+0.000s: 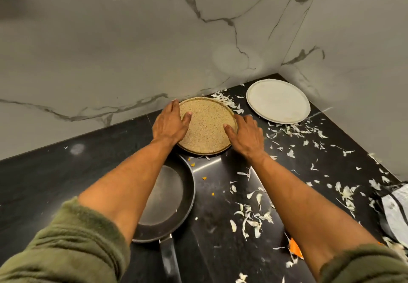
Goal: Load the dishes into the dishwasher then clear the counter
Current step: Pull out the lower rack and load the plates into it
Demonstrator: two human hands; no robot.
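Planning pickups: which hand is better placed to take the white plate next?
Right hand: it grips the side of the speckled plate facing the white plate; left hand is opposite.

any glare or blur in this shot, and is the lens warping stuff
Head view: a glare streak on the black counter just below the speckled plate; the glossy marble wall faintly mirrors the white plate; the wide lens slants its corner joint; peelings and the striped cloth at the right edge are smeared by blur.

Dim warm indoor light, glare streak on the black counter (207, 165), wide-angle bending at edges, slight softness
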